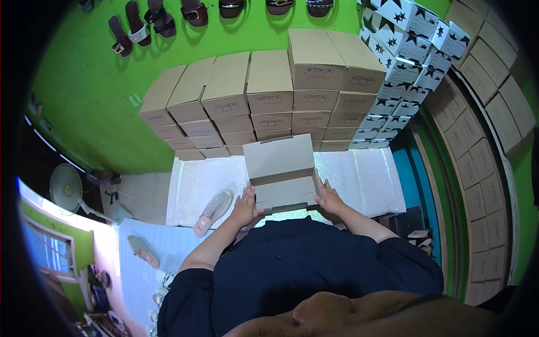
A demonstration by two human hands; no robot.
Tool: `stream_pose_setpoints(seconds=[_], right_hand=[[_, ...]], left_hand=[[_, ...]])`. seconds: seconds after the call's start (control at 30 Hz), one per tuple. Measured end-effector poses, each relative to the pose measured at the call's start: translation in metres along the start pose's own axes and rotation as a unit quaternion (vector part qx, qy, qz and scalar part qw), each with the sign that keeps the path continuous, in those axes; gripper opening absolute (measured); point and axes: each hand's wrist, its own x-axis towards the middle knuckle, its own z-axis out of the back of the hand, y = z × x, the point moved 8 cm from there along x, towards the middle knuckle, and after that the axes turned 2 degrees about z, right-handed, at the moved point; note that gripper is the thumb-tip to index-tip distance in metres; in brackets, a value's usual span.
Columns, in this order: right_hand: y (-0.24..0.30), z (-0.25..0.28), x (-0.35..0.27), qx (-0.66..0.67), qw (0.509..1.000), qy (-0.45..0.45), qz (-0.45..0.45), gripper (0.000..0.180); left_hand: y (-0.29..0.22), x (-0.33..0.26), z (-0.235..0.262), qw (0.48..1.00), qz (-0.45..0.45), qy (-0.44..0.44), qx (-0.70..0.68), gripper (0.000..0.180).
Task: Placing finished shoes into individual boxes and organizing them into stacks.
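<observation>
A person in a dark shirt sits on the floor with an open cardboard box [282, 182] right in front of them. The lid stands up and back; the box rests on a white glittery sheet [359, 180]. The left hand [245, 203] lies flat against the box's left side, fingers spread and pointing up. The right hand [328, 197] presses the right side the same way, so both hands hold the box between them. A pale sandal [213, 212] lies just left of the left hand on the sheet's edge. Another sandal [143, 251] lies further left on a white mat. Behind the box, closed brown boxes [264, 95] are stacked against the green wall [84, 84]; star-printed boxes [401, 50] stand to their right.
</observation>
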Motion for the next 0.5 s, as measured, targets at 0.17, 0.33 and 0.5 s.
stream_pose_setpoints(seconds=[0.17,0.33,0.5], right_hand=[[-0.005,-0.002,0.002,0.031,0.999,-0.016,0.016,0.087],[-0.011,0.003,0.003,0.014,1.0,-0.022,0.009,0.08],[-0.01,0.026,0.002,0.017,0.996,-0.088,-0.023,0.077]], left_hand=[[0.011,-0.003,-0.013,0.999,-0.017,-0.031,-0.037,0.1],[0.013,-0.019,0.005,0.999,-0.017,-0.018,-0.041,0.096],[0.053,-0.047,0.045,0.994,0.084,-0.064,0.025,0.111]])
